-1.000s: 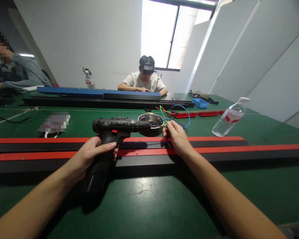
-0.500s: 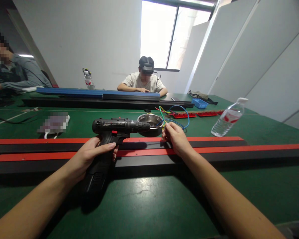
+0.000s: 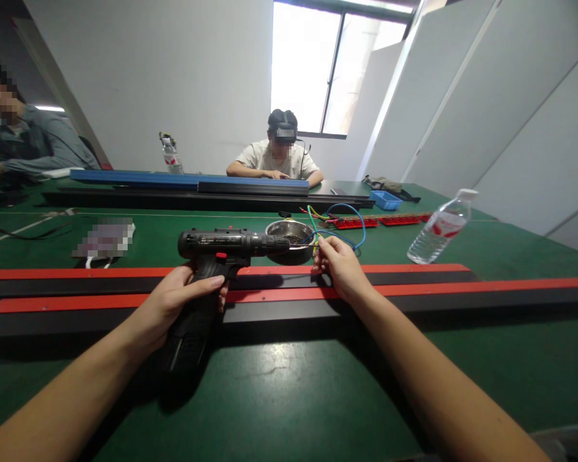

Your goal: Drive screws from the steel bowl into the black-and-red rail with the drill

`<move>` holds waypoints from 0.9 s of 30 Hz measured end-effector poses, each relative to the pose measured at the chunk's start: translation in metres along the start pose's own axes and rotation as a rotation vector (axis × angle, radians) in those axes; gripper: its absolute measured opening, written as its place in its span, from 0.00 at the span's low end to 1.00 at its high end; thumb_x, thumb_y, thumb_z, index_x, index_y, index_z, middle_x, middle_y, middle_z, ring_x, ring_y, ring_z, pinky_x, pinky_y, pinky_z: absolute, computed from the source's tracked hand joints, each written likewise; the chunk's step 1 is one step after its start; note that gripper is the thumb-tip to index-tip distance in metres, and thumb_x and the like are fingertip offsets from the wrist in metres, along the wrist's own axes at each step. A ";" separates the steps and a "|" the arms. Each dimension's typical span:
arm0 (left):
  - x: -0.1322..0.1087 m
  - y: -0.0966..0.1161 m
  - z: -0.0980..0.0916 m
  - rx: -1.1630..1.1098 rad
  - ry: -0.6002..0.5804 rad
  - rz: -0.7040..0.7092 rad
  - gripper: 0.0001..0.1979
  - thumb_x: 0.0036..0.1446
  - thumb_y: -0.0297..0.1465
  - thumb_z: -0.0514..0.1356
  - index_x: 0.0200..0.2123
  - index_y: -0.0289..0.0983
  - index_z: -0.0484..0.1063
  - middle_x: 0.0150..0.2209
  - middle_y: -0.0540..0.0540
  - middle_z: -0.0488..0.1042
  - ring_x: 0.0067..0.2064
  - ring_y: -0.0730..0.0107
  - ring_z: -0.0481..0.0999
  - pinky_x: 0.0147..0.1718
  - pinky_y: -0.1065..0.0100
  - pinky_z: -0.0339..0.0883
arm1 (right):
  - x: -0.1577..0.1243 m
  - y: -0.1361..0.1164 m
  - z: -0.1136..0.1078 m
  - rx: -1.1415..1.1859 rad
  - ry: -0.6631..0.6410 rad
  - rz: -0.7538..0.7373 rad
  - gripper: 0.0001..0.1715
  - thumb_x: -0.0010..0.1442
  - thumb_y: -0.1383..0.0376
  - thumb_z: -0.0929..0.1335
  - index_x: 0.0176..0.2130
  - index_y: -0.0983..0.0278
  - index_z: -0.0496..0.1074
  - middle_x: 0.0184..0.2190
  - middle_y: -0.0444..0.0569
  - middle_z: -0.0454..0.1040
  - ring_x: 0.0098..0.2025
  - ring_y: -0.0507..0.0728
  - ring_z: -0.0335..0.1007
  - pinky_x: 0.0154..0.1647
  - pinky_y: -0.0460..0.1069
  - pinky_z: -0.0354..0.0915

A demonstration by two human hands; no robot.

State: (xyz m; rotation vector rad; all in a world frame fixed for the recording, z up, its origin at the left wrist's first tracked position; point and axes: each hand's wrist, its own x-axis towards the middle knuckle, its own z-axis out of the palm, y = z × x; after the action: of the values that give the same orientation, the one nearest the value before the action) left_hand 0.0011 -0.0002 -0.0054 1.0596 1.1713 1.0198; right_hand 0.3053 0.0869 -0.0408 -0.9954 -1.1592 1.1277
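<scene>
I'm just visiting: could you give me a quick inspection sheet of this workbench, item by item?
Surface: green table, two long red-and-black rails lying across it.
Job's things: black drill; metal bowl beside its tip.
Clutter: water bottle, red trays, blue bin.
Hands: left hand grips the drill; right hand at the bowl's rim, what it pinches unclear.
Cables: coloured wires behind the bowl; black cable far left.
Surroundings: person opposite, person at left, window.

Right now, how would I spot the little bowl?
Start at the long green table and the red and black rails across it. Just behind them, between the black drill in the left hand and the right hand, sits the bowl. It is the only shiny, round metal thing there.
</scene>
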 end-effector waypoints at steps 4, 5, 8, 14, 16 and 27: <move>-0.001 0.001 0.001 0.007 -0.003 0.004 0.19 0.50 0.40 0.75 0.38 0.34 0.76 0.32 0.47 0.78 0.32 0.67 0.79 0.31 0.69 0.74 | -0.001 -0.001 0.000 -0.007 0.000 -0.024 0.35 0.50 0.38 0.79 0.30 0.60 0.65 0.22 0.39 0.70 0.21 0.48 0.66 0.22 0.44 0.64; -0.001 0.001 0.001 0.007 -0.001 0.006 0.19 0.50 0.40 0.76 0.38 0.34 0.76 0.32 0.47 0.78 0.32 0.67 0.79 0.31 0.69 0.74 | -0.001 -0.001 0.000 -0.015 0.003 -0.031 0.35 0.50 0.38 0.79 0.30 0.60 0.65 0.22 0.39 0.70 0.21 0.48 0.66 0.22 0.44 0.64; -0.001 0.001 0.001 0.009 0.008 0.006 0.20 0.49 0.41 0.76 0.38 0.34 0.76 0.32 0.47 0.78 0.32 0.67 0.79 0.31 0.69 0.74 | -0.001 -0.001 0.000 -0.040 0.011 -0.041 0.33 0.52 0.39 0.78 0.30 0.61 0.66 0.23 0.40 0.71 0.22 0.49 0.67 0.23 0.44 0.65; -0.001 0.001 0.001 0.018 0.006 0.005 0.19 0.49 0.41 0.76 0.37 0.34 0.77 0.32 0.46 0.79 0.31 0.67 0.79 0.31 0.69 0.74 | -0.001 -0.003 0.001 -0.043 0.038 -0.022 0.29 0.55 0.43 0.78 0.30 0.61 0.66 0.23 0.42 0.72 0.22 0.49 0.67 0.23 0.43 0.65; -0.001 0.001 0.001 0.017 0.009 -0.001 0.19 0.49 0.41 0.76 0.37 0.34 0.77 0.32 0.46 0.79 0.31 0.67 0.79 0.31 0.69 0.75 | -0.002 -0.004 0.002 -0.028 0.044 0.005 0.28 0.57 0.44 0.77 0.30 0.61 0.66 0.23 0.42 0.72 0.23 0.49 0.68 0.23 0.43 0.65; 0.001 -0.001 0.001 0.011 0.008 0.009 0.18 0.50 0.40 0.76 0.37 0.34 0.78 0.32 0.46 0.80 0.31 0.67 0.80 0.31 0.70 0.75 | -0.002 -0.006 -0.001 0.016 0.017 0.057 0.19 0.57 0.53 0.75 0.30 0.61 0.67 0.24 0.43 0.74 0.23 0.50 0.68 0.24 0.44 0.67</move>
State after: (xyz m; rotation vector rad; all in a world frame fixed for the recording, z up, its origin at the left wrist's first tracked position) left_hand 0.0020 0.0006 -0.0061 1.0712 1.1808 1.0259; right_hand 0.3067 0.0835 -0.0355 -1.0289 -1.1125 1.1699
